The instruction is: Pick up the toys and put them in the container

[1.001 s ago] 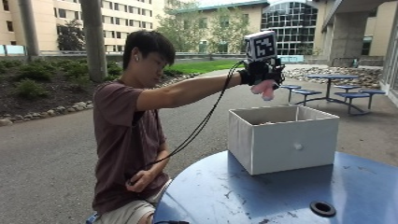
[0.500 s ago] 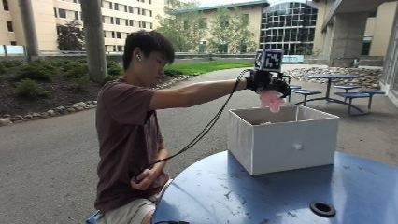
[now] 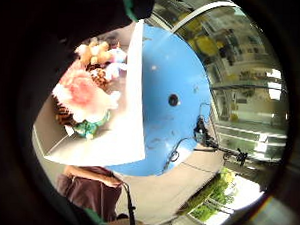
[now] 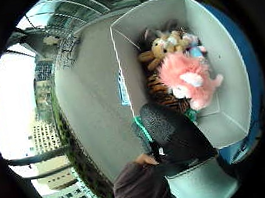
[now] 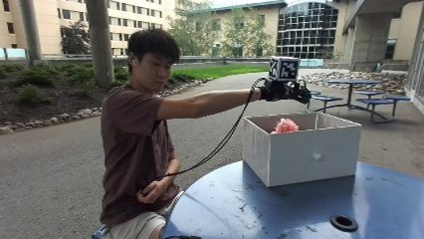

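Observation:
My gloved right hand (image 5: pixel 286 92) hovers above the white box container (image 5: pixel 311 154) with its fingers spread and nothing in them. A pink plush toy (image 5: pixel 286 126) lies inside the box, its top showing over the rim. The thumb side palm view looks down into the container (image 4: pixel 232 88), where the pink plush (image 4: pixel 187 77) rests on a tiger-striped toy (image 4: pixel 165 99) beside a tan plush (image 4: pixel 162 48). A black gloved finger (image 4: pixel 173 133) juts over the box rim. In the little finger side view, the pink plush (image 3: pixel 85 94) lies above a green toy (image 3: pixel 86 130).
The container stands on a round blue table (image 5: pixel 278 209) with a black-ringed hole (image 5: pixel 343 222) near its middle. The person sits at the table's left edge, the bare left hand (image 5: pixel 156 189) holding a cable. Pavement and picnic tables (image 5: pixel 361 97) lie behind.
The hand held the pink plush over the box and lowered it; now the plush lies in the box and the hand is above it, holding nothing.

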